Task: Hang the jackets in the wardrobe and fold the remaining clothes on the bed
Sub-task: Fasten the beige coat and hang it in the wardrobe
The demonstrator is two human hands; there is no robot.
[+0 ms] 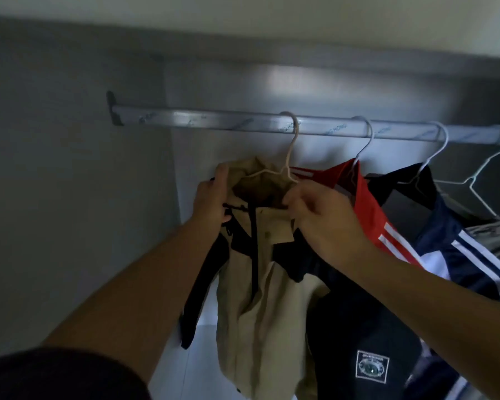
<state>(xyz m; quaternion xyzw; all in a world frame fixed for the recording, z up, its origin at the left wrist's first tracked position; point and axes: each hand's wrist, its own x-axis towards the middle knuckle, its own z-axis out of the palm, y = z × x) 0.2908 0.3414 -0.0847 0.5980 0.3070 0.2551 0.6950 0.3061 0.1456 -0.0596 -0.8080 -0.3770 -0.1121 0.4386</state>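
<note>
Filling most of the view, the grey wardrobe (pixel 70 168) stood open, with a metal rail (pixel 199 118) running across its upper part. From that rail hung three jackets side by side: a beige jacket (pixel 260 298) with dark trim at the left, a red jacket (pixel 364 197) touching it, and a navy jacket (pixel 451 243) with white stripes further right. The beige jacket was up in the wardrobe, its thin hanger (pixel 289 151) hooked over the rail and its body drooping in loose folds below the collar (pixel 260 192). The left hand (pixel 211 197) gripped the left side of that collar, and the right hand (pixel 324 223) pinched the right side, just beside the hanger's arm; the fingers (pixel 295 197) of both hands were curled onto cloth, none of them released. An empty wire hanger (pixel 474 183) hung near the far right end of the rail. Judging by the way it sagged, the beige jacket was light, soft and limp, with no stiffness of its own, so it could slide off so thin a hanger if the shoulders sat unevenly. The collar and the shoulder seams looked the best places to take hold, since the cloth was doubled there and a tug would shift the whole garment rather than stretch one panel.
</note>
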